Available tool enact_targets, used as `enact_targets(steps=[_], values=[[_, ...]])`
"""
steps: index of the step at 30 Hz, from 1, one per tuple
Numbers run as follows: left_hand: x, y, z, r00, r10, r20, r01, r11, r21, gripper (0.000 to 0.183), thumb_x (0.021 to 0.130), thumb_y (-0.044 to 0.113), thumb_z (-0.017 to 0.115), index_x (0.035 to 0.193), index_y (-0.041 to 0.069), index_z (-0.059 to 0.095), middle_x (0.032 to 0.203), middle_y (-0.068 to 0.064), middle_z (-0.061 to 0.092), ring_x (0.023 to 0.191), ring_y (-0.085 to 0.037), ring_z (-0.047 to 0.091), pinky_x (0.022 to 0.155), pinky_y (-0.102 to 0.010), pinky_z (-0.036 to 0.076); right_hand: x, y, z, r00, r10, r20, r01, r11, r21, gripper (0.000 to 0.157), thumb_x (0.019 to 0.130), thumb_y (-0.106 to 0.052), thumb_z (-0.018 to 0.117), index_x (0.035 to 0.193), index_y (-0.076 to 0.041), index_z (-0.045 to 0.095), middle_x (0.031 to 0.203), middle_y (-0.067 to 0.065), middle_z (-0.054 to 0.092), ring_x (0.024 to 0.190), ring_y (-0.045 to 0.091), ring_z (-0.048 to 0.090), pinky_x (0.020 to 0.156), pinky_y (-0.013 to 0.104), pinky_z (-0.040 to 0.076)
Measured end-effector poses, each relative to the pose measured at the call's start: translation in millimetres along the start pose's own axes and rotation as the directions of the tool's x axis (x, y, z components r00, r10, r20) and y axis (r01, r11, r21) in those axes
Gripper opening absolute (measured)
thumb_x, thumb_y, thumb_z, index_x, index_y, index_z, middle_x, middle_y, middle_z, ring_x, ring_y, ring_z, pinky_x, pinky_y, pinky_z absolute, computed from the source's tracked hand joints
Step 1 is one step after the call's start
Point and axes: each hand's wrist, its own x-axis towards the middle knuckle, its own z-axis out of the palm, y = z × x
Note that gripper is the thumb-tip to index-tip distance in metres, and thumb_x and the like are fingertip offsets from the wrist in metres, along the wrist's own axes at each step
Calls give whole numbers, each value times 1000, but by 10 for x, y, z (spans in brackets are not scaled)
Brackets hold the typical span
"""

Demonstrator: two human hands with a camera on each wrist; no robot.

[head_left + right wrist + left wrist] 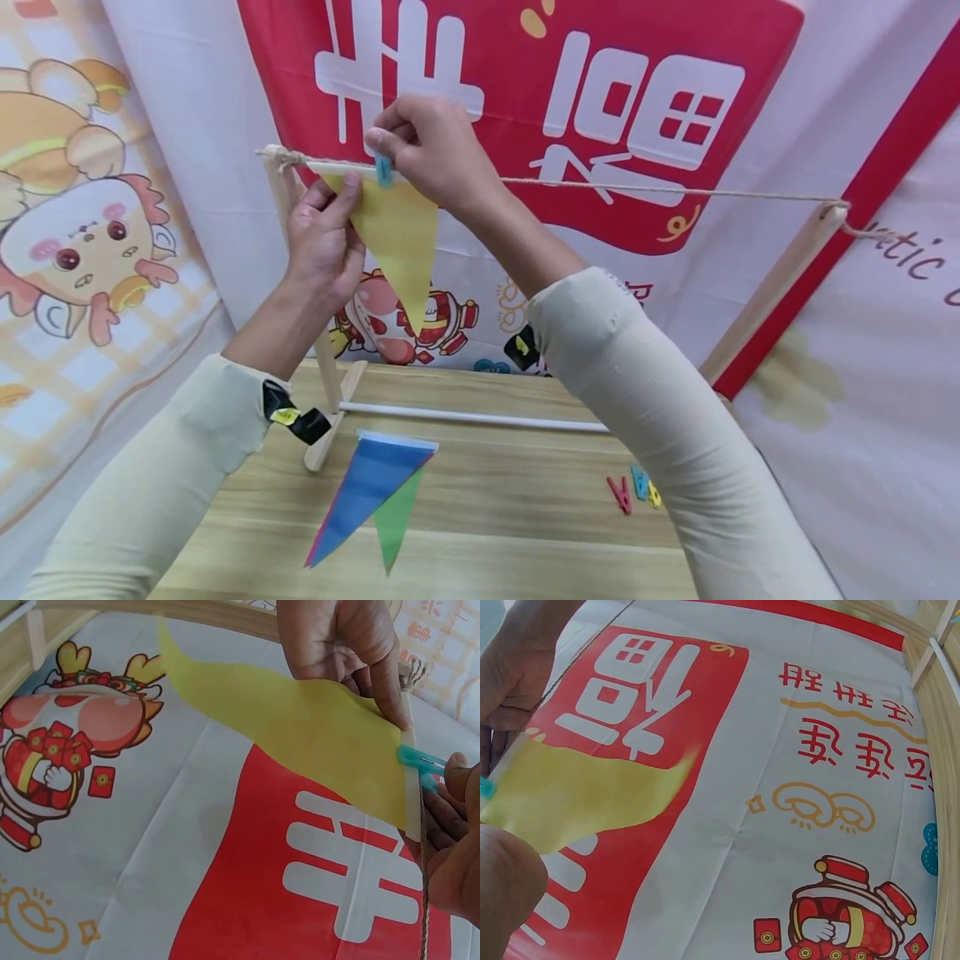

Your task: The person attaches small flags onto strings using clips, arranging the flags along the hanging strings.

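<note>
A yellow triangular pennant (401, 242) with a white top strip hangs point down at the twine (600, 187). My left hand (327, 237) pinches the pennant's top left corner, thumb in front. From above, my right hand (438, 150) pinches a blue clothespin (384, 171), whose jaws straddle the white strip at the twine. In the right wrist view the turquoise-looking clothespin (420, 759) sits over the strip's edge, with the right thumb on its handle. The left thumb lies on the yellow cloth (300, 712) close to it.
Two wooden posts (776, 292) carry the twine, joined low by a white rod (472, 417). On the wooden table (525, 533) lie a blue pennant (375, 492), a green pennant (399, 517) partly under it, and red (620, 495), blue (639, 482) and yellow clothespins (654, 495). A printed cloth hangs behind.
</note>
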Motion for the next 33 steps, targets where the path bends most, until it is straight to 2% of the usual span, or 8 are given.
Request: enact_targets(steps=[7, 12, 14, 17, 25, 33], values=[[-1, -1, -20, 1000, -5, 2, 5, 1000, -15, 45, 103, 12, 78, 147, 9, 69, 149, -3, 69, 145, -18, 66, 119, -27, 57, 6, 5, 7, 999, -16, 30, 17, 999, -39, 30, 112, -26, 72, 133, -5, 77, 116, 7, 81, 93, 11, 71, 88, 16, 59], [-4, -1, -37, 1000, -2, 15, 2, 1000, -17, 46, 103, 12, 79, 148, 8, 69, 149, -4, 69, 144, -19, 66, 118, -27, 58, -3, 2, -5, 999, -9, 41, 12, 998, -67, 37, 112, -29, 73, 141, -6, 73, 130, 5, 82, 112, 9, 78, 98, 13, 60], [-9, -7, -45, 1000, -6, 14, 6, 1000, -17, 47, 101, 11, 80, 147, 8, 70, 150, -5, 69, 144, -20, 66, 117, -28, 59, -16, 0, -17, 999, 2, 46, 2, 996, -87, 41, 111, -32, 73, 145, -7, 71, 138, 3, 81, 122, 8, 78, 103, 13, 60], [-4, -27, -63, 1000, -8, 9, 8, 1000, -3, 47, 100, 9, 82, 145, 8, 70, 148, -6, 69, 141, -21, 67, 117, -27, 59, -42, 8, -54, 999, 1, 45, 4, 994, -112, 46, 110, -35, 75, 148, -9, 70, 144, 2, 79, 128, 9, 77, 105, 15, 60], [-7, -61, -132, 1000, -19, 18, 18, 998, 59, 47, 99, 6, 84, 143, 6, 68, 144, -8, 70, 137, -23, 69, 116, -28, 60, -153, 59, -171, 999, -33, -12, 32, 994, -104, 43, 109, -36, 77, 143, -11, 74, 142, 1, 80, 125, 9, 77, 105, 16, 61], [-20, -83, -196, 1000, -23, 10, 21, 995, 98, 45, 97, 5, 86, 138, 6, 70, 139, -8, 73, 132, -22, 70, 115, -27, 60, -350, 102, -300, 988, -122, -96, 114, 990, -85, 35, 110, -28, 76, 137, -6, 77, 135, 5, 83, 119, 12, 79, 107, 17, 60]])
